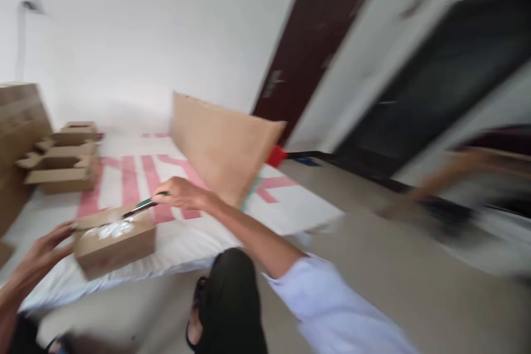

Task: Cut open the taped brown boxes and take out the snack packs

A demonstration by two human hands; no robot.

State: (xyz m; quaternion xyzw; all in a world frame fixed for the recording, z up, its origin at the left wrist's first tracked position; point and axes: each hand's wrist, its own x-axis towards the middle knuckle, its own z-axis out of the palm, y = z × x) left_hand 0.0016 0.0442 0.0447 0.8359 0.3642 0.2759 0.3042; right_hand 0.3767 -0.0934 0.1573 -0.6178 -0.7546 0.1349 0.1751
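right hand (182, 192): knife (143, 207) | box (114, 240) | label writing blurred, perhaps unreadable

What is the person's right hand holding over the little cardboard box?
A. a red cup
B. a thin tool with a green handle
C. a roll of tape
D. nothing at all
B: the right hand grips a thin tool with a green handle whose tip reaches over the top of the small cardboard box, while the left hand steadies the box's side.
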